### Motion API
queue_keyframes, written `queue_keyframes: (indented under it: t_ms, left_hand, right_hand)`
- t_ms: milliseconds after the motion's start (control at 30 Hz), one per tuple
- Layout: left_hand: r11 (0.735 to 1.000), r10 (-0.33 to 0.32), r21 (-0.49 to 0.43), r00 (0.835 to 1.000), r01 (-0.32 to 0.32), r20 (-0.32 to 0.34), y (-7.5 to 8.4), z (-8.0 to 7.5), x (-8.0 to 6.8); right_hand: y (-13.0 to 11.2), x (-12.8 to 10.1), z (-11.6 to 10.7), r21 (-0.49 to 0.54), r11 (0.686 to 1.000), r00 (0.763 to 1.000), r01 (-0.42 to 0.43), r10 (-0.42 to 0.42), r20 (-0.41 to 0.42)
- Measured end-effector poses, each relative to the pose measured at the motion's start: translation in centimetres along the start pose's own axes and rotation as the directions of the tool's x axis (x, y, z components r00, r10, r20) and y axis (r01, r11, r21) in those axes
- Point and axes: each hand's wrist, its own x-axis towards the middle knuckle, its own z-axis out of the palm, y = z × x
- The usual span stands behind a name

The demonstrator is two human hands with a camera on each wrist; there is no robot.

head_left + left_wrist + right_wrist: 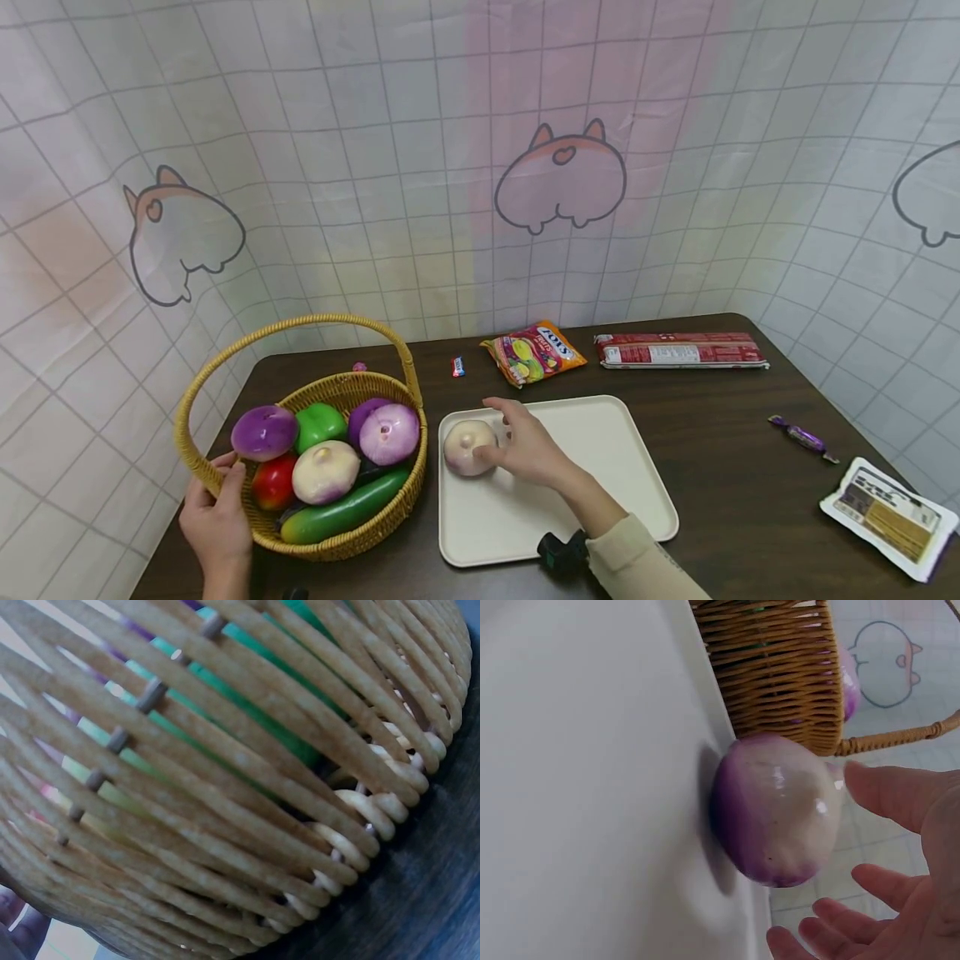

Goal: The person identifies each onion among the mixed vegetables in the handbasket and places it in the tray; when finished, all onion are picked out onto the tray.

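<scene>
Head view shows the pale purple-tinged onion [468, 447] lying on the cream tray [600, 433], just right of the wicker basket [408, 492], with the right hand [528, 450] beside it, fingers spread loose and holding nothing; from the right wrist a gap shows between palm and onion. On the basket's far left side, the left hand [217, 521] curls over the rim, apparently to steady the basket and its vegetables.
</scene>
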Motion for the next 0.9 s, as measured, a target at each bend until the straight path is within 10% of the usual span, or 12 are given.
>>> queue_keyframes:
  t_ms: [400, 900]
  left_hand:
    - [0.992, -0.080, -0.101, 0.997, 0.079, -0.003, -0.1, 0.1, 0.0]
    - [0.994, -0.072, -0.076, 0.997, 0.072, 0.002, -0.3, -0.1, 0.3]
  right_hand:
    - [-3.8, -1.0, -0.7, 0.035, 0.983, 0.973, 0.182, -0.175, -0.152]
    - [-7.0, 0.0, 3.6, 0.111, 0.933, 0.932, 0.342, -0.322, -0.166]
